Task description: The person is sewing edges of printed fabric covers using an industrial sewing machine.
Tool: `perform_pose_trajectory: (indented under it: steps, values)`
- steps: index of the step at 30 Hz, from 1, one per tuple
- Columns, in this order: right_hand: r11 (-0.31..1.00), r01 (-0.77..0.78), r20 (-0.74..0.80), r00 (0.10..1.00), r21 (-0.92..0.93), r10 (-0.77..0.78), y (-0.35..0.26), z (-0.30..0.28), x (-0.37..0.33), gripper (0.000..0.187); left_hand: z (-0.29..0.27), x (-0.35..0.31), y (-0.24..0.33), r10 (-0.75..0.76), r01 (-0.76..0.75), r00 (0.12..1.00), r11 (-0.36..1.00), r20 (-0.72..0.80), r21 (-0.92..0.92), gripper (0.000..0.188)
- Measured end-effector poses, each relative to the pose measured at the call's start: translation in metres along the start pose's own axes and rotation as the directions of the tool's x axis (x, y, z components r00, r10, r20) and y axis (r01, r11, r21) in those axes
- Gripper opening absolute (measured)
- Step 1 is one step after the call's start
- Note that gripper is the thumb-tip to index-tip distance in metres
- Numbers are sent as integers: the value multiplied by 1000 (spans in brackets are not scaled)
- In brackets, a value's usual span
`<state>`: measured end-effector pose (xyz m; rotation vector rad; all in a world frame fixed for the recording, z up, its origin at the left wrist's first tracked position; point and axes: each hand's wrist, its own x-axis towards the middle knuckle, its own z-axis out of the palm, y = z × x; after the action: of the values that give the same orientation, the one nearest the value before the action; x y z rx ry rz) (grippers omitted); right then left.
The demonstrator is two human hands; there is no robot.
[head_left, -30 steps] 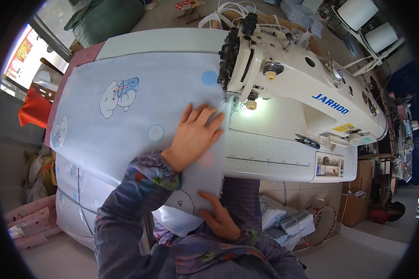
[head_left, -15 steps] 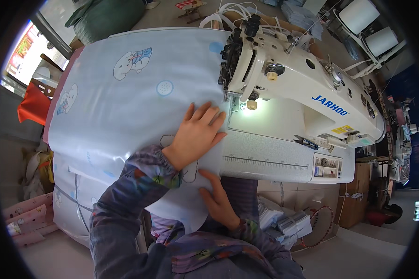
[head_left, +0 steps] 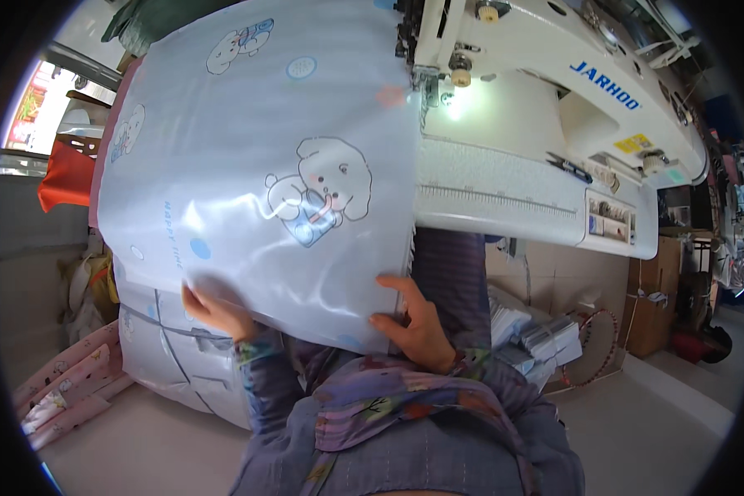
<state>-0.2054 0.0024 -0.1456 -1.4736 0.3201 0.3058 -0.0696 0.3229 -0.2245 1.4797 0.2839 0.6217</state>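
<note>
A glossy pale-blue sheet [head_left: 248,190] printed with cartoon puppies spreads across the left side and hangs toward my lap. At its near edge, my left hand [head_left: 217,314] is closed on the border, slightly blurred and with some fingers hidden. My right hand [head_left: 426,326] holds the near right corner; its thumb and forefinger show on top, a gap between them, while the other fingers are hidden. Along the sheet's right side stands a white sewing machine [head_left: 554,74], its lit presser foot [head_left: 428,83] beside the sheet's edge, well beyond both hands.
Small black thread snips [head_left: 570,168] lie on the machine bed [head_left: 504,186], near a bobbin compartment [head_left: 610,217]. A strapped bundle [head_left: 182,364] sits below on the left beside pink rolls [head_left: 74,372]. White packets [head_left: 546,343] are on the floor at right.
My left hand has left the spot near the presser foot and moved back to the near left edge. The sheet lies flatter, showing a whole puppy print. The view has tipped downward.
</note>
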Motion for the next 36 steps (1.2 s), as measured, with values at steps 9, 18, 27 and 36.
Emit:
perform_pose_trajectory:
  steps: [9, 18, 27, 36]
  values:
    - [986, 99, 28, 994, 136, -104, -9, -2, -18, 49, -29, -59, -20, -520, 686, 727, 557, 448, -468, 58]
    - [973, 13, 116, 992, 230, -41, 3, -3, -22, 60, -156, 84, 71, -555, 550, 820, 697, 141, -460, 49]
    - [939, 40, -51, 998, 341, -24, 4, 8, -28, 43, -158, 95, 28, -595, 588, 802, 777, 44, -225, 46]
    - [973, 1, 16, 1000, 229, -5, 10, 0, -36, 14, -148, 98, 66, -546, 534, 838, 822, -6, -196, 50]
